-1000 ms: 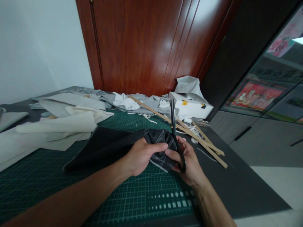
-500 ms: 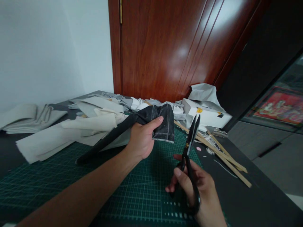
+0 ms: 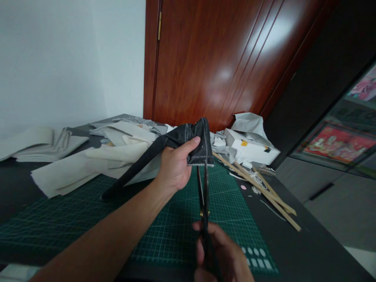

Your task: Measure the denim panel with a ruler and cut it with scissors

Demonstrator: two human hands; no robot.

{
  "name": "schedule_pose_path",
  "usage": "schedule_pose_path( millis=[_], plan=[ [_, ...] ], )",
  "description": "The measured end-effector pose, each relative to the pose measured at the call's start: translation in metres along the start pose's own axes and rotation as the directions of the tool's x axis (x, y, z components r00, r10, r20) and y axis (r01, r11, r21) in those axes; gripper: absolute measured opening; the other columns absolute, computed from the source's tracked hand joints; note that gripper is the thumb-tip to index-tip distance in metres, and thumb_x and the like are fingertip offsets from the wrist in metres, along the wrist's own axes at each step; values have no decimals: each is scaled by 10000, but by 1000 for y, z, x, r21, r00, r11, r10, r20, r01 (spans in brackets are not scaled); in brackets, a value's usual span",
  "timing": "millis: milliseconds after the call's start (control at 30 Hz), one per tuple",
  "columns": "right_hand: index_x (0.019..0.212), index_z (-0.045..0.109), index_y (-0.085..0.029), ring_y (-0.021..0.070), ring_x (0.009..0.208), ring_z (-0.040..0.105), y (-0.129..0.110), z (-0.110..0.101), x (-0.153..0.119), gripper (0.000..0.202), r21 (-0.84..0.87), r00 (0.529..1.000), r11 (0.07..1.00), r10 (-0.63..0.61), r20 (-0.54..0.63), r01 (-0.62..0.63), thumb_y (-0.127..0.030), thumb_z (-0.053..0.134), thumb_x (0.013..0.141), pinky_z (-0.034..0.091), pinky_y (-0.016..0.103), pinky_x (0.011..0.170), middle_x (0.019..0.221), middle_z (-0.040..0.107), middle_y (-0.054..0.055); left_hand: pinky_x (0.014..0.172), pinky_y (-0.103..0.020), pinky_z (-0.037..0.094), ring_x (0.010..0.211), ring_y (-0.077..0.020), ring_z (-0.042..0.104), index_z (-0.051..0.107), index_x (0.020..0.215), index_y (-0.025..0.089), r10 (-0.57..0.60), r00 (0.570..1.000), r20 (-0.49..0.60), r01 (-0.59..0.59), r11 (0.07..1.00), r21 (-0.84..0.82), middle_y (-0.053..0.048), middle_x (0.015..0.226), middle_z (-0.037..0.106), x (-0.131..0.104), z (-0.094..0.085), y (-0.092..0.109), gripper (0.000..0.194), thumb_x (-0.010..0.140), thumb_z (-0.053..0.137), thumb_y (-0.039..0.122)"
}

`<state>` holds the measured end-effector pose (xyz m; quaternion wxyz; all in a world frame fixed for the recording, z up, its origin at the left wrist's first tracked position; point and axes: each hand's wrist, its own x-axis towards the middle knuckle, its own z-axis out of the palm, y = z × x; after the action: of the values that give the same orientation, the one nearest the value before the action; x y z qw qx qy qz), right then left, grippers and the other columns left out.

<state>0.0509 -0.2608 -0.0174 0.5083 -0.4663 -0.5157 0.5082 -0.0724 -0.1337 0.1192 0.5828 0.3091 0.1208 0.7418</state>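
My left hand (image 3: 176, 162) grips a dark denim piece (image 3: 202, 139) with pale chalk-like lines, its thumb lying over the top. A long dark fold of the cloth trails down to the left. In my right hand (image 3: 225, 250) is a pair of black scissors (image 3: 205, 196), blades pointing up and a little apart. The blade tips are at the frayed lower edge of the denim; one overlaps it. Beneath both hands lies a green cutting mat (image 3: 170, 219) with a printed grid.
Cream cloth pieces (image 3: 67, 172) lie left, beside a folded cloth stack (image 3: 53, 147). A white box (image 3: 252, 147) stands at the back right. Wooden strips (image 3: 270, 192) and small scraps lie on the dark table (image 3: 311, 243). Behind is a wooden door (image 3: 202, 62).
My right hand has moved left, bringing the scissors from beside the denim to its lower edge. My left hand still holds the cloth. The view has shifted slightly.
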Motion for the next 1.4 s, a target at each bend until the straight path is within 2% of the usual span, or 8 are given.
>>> schedule_pose_path(
  millis=[100, 200, 267, 467, 733, 933, 1067, 1400],
  plan=[
    [1094, 764, -228, 117, 481, 520, -7, 10, -2, 511, -56, 996, 998, 1, -88, -6, -236, 894, 600, 418, 207, 437, 634, 639, -44, 850, -420, 643, 796, -235, 780, 770, 765, 145, -3, 1000, 17, 3, 1000, -2, -41, 828, 806, -2, -1, 0, 241, 593, 939, 140],
    [1036, 757, -239, 140, 458, 532, -13, 16, 2, 377, -157, 971, 987, -73, -229, 37, -259, 864, 675, 411, 212, 386, 601, 632, -38, 853, -411, 639, 780, -220, 777, 787, 840, 157, 7, 998, 58, -6, 1000, -6, -31, 825, 809, -6, -1, -2, 261, 620, 925, 129],
    [1014, 759, -253, 151, 442, 531, -15, 16, 3, 330, -193, 957, 979, -115, -265, 64, -258, 853, 698, 422, 229, 376, 589, 636, -35, 854, -406, 636, 796, -223, 782, 798, 902, 170, -1, 997, 72, 1, 1000, 4, -27, 842, 815, -9, -2, -5, 290, 639, 918, 140],
    [1022, 767, -256, 145, 467, 530, -14, 10, 4, 363, -109, 965, 991, -97, -244, 72, -203, 839, 670, 402, 228, 409, 618, 653, -33, 870, -413, 634, 902, -261, 793, 807, 981, 192, -33, 998, 61, 29, 998, 61, -33, 880, 824, -17, -3, -16, 360, 643, 931, 195],
    [1014, 753, -259, 147, 466, 506, -13, 9, 9, 291, -114, 959, 991, -95, -265, 67, -263, 811, 729, 400, 236, 408, 614, 632, -34, 921, -435, 626, 944, -268, 790, 804, 891, 194, -44, 998, 47, 39, 994, 103, -33, 870, 823, -22, -6, -23, 234, 680, 904, 193],
    [990, 768, -231, 122, 491, 520, -19, 9, 8, 334, -78, 956, 996, -68, -284, 47, -246, 842, 665, 411, 221, 456, 622, 636, -41, 1033, -441, 586, 990, -251, 787, 796, 830, 190, -25, 998, 52, 19, 993, 113, -24, 861, 824, -25, -6, -27, 164, 699, 891, 166],
    [952, 783, -221, 118, 486, 501, -22, 12, 8, 332, -58, 947, 998, -49, -316, 32, -238, 836, 624, 402, 224, 453, 608, 617, -44, 1036, -448, 587, 986, -257, 788, 785, 772, 185, -30, 999, 41, 25, 993, 118, -27, 853, 823, -26, -6, -28, 134, 698, 897, 181],
    [905, 788, -256, 127, 480, 511, -28, 9, 4, 373, -82, 956, 996, -7, -293, -18, -115, 747, 562, 412, 235, 461, 579, 628, -52, 999, -457, 605, 966, -266, 790, 802, 854, 192, -40, 998, 39, 35, 991, 128, -33, 869, 823, -27, -7, -28, 189, 694, 901, 204]
  ],
)
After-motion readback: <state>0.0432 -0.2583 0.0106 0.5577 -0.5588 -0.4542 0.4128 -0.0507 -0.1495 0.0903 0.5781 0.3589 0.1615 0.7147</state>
